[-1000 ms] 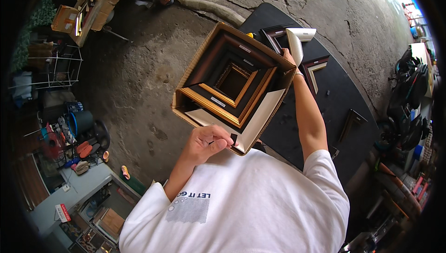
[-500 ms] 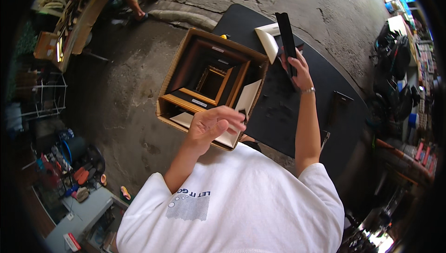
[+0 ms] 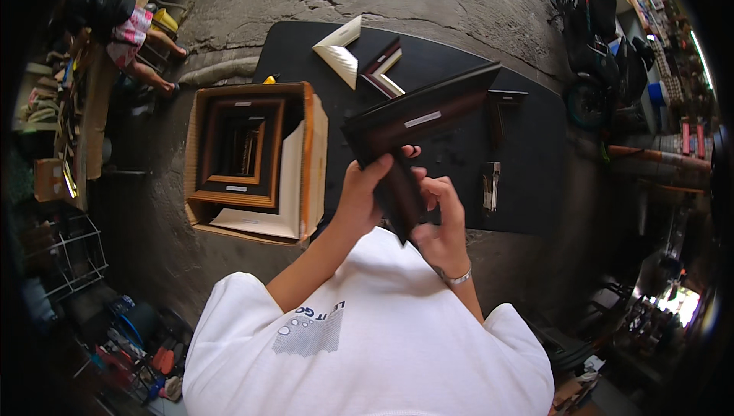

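Observation:
An L-shaped picture-frame corner (image 3: 451, 102), dark brown with a small white label, is held tilted in front of my chest. My left hand (image 3: 363, 198) grips its lower arm from the left, thumb on top. From the other side my right hand (image 3: 445, 225) closes on the bottom end of the same arm, fingers partly behind it. To the left stands an open cardboard box (image 3: 315, 160) with several nested frame corners (image 3: 279, 152), dark, gold-edged and cream. Beyond my hands, a cream corner (image 3: 336, 50) and a dark red and white corner (image 3: 382, 72) lie on the black table (image 3: 451, 167).
Another dark corner (image 3: 498, 114) and a small metallic object (image 3: 491, 186) lie on the table's right part. Something yellow (image 3: 270, 79) shows behind the box. A person (image 3: 130, 34) is at the far left by a cluttered bench. A motorcycle (image 3: 589, 79) stands at the far right.
My right hand has brought the dark frame corner back from over the table to my chest. My left hand has left the box and taken hold of it. The view has swung right.

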### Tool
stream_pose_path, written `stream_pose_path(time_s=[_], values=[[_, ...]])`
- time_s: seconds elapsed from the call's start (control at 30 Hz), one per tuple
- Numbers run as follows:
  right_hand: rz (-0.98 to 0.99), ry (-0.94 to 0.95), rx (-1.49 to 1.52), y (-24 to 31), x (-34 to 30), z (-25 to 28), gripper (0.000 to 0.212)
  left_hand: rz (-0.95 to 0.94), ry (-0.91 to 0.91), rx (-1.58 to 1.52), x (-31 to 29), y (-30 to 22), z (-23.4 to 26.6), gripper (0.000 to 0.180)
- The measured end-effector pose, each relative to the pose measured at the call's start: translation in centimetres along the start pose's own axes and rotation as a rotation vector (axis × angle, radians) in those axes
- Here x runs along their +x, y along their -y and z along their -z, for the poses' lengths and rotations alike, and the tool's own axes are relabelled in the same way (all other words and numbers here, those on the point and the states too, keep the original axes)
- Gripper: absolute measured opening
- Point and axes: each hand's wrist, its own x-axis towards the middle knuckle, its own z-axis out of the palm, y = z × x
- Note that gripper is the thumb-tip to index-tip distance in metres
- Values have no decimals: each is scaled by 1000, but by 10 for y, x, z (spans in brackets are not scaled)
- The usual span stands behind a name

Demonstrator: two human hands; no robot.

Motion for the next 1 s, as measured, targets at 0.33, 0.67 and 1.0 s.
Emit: stream_pose_path(time_s=[0.33,0.67,1.0], values=[[-314,202,875,-114,5,121,16,228,95,-9,19,107,-47,43],[-313,-69,855,-176,-9,181,12,122,-27,233,30,151,-105,36],[-407,-659,694,-229,-63,236,12,108,115,501,29,128,-55,55]])
